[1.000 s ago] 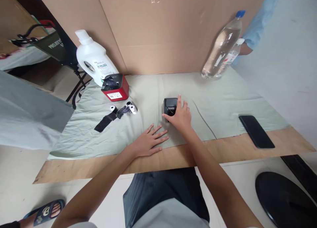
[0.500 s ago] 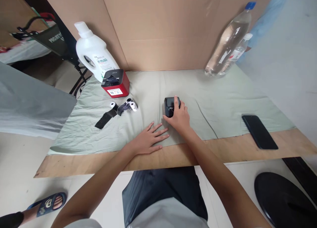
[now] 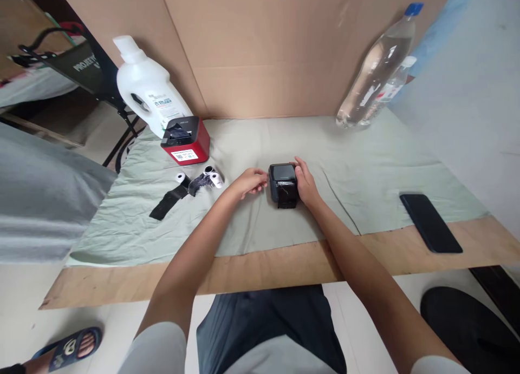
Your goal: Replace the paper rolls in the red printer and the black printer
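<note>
A small black box-shaped printer (image 3: 283,172) stands on the cloth in front of me, with a glossy black strip hanging down its near face. My right hand (image 3: 306,183) is wrapped around its right side, thumb near the top edge. At the left side my left hand (image 3: 252,182) has its fingers curled in, the fingertips at or just beside the printer's edge; I cannot tell whether they touch. Nothing shows inside those curled fingers. Farther left lie several small paper rolls (image 3: 216,179), with a black strip (image 3: 166,202) unrolled from one.
A red and black printer (image 3: 199,141) stands by a white detergent bottle (image 3: 150,87). Two clear bottles (image 3: 377,65) lean at the back right against cardboard (image 3: 260,49). A phone (image 3: 430,222) lies near the table's front right edge. Another person's sandalled foot (image 3: 81,347) shows at lower left.
My left hand has lifted off the cloth and moved forward to the printer's left side, its fingers curling. My right hand has shifted from the printer's top to its right side.
</note>
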A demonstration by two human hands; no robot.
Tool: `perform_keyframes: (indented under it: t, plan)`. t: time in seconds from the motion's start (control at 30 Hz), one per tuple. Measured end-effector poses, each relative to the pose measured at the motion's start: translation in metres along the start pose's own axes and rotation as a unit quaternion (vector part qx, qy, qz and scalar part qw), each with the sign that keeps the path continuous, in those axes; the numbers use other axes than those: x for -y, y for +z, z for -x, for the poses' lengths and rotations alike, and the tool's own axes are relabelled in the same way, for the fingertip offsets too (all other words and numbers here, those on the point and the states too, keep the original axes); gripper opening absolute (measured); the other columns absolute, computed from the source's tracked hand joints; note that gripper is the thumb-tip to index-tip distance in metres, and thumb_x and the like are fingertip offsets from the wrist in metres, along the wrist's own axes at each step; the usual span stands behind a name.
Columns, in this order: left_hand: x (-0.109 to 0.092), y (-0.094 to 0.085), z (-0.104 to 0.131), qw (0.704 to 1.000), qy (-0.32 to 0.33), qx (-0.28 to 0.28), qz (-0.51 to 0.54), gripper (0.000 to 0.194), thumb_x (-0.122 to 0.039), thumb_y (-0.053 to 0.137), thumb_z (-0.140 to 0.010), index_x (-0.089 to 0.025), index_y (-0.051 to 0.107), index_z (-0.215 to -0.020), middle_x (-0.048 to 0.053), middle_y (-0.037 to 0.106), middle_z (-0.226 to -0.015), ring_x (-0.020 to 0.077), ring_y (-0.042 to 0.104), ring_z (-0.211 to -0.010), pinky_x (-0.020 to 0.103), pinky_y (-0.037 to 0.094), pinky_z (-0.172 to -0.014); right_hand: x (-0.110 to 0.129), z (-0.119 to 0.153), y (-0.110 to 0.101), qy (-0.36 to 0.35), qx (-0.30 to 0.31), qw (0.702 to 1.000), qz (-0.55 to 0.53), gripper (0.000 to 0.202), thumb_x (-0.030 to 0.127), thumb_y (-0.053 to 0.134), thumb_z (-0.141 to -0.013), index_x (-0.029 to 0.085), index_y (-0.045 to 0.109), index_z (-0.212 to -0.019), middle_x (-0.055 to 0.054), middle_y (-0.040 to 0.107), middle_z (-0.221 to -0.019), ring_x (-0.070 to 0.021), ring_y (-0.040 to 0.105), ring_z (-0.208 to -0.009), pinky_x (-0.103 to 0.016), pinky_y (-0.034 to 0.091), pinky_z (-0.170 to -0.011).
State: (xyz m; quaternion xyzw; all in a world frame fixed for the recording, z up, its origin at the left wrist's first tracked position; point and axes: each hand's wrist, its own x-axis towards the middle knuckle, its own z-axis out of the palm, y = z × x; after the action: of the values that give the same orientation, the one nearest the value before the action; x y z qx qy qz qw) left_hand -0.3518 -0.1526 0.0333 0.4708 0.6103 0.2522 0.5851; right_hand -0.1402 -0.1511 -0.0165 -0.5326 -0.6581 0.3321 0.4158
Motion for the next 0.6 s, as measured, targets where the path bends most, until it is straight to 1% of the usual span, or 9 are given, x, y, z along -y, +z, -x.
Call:
perform_keyframes:
  t: [0.03, 0.1, 0.23, 0.3, 0.37, 0.47, 0.6]
  plan:
    - [-0.001, 0.000, -0.006, 1.000, -0.009, 0.020, 0.012, 0.007, -0.017, 0.067, -0.085, -0.017, 0.061, -0.086, -0.001, 0.063, -0.069, 0.0059, 0.047, -0.047, 0.019, 0.026, -0.042, 0.000, 0.000, 0.001, 0.002, 0.001, 1.000, 0.005, 0.069, 0.062, 0.023, -0.103, 0.023, 0.041, -0.157, -0.012, 0.062, -0.149, -0.0251, 0.058, -0.138, -0.048, 0.043, -0.119]
    - [0.000, 0.000, -0.012, 0.999, -0.012, 0.033, 0.023, 0.010, -0.018, 0.069, -0.085, -0.016, 0.060, -0.080, 0.000, 0.064, -0.069, 0.0044, 0.046, -0.046, 0.018, 0.023, -0.040, 0.000, 0.000, 0.001, 0.006, 0.002, 1.000, 0.014, 0.071, 0.064, 0.021, -0.103, 0.024, 0.040, -0.158, -0.013, 0.061, -0.149, -0.0262, 0.058, -0.138, -0.049, 0.043, -0.118]
    - [0.005, -0.002, -0.011, 0.998, -0.014, 0.041, 0.035, 0.011, -0.020, 0.069, -0.085, -0.015, 0.061, -0.080, 0.002, 0.067, -0.072, 0.0027, 0.045, -0.045, 0.017, 0.023, -0.038, 0.003, -0.001, 0.001, 0.008, -0.024, 0.999, 0.025, 0.080, 0.069, 0.024, -0.100, 0.018, 0.034, -0.161, -0.020, 0.051, -0.158, -0.0286, 0.052, -0.143, -0.050, 0.042, -0.119]
    - [0.006, -0.003, -0.013, 0.998, -0.016, 0.047, 0.031, 0.011, -0.020, 0.068, -0.085, -0.015, 0.061, -0.079, 0.002, 0.068, -0.073, 0.0023, 0.044, -0.044, 0.016, 0.022, -0.037, 0.003, -0.001, 0.001, 0.011, -0.030, 0.999, 0.033, 0.083, 0.071, 0.021, -0.100, 0.018, 0.030, -0.163, -0.021, 0.047, -0.161, -0.0287, 0.049, -0.146, -0.051, 0.040, -0.119]
    - [0.006, -0.005, -0.016, 0.998, -0.018, 0.053, 0.026, 0.011, -0.020, 0.069, -0.084, -0.015, 0.060, -0.078, 0.003, 0.069, -0.073, 0.0023, 0.044, -0.044, 0.017, 0.022, -0.037, 0.003, 0.000, 0.001, 0.014, -0.033, 0.999, 0.039, 0.082, 0.071, 0.018, -0.100, 0.020, 0.028, -0.163, -0.020, 0.046, -0.162, -0.0286, 0.049, -0.146, -0.052, 0.040, -0.119]
    - [0.007, -0.005, -0.020, 0.998, -0.025, 0.051, 0.021, 0.014, -0.022, 0.071, -0.081, -0.016, 0.059, -0.077, 0.003, 0.068, -0.071, 0.0031, 0.044, -0.043, 0.017, 0.021, -0.037, 0.003, 0.000, 0.001, 0.020, -0.038, 0.998, 0.035, 0.077, 0.068, 0.020, -0.101, 0.021, 0.033, -0.161, -0.019, 0.053, -0.157, -0.0283, 0.056, -0.139, -0.050, 0.043, -0.117]
    - [0.008, -0.004, -0.023, 0.998, -0.033, 0.055, 0.009, 0.015, -0.023, 0.070, -0.082, -0.016, 0.058, -0.077, 0.001, 0.064, -0.065, 0.0037, 0.045, -0.043, 0.018, 0.020, -0.037, 0.003, -0.001, 0.000, 0.037, -0.048, 0.998, 0.031, 0.067, 0.062, 0.024, -0.103, 0.020, 0.045, -0.151, -0.015, 0.068, -0.138, -0.0272, 0.064, -0.126, -0.043, 0.049, -0.109]
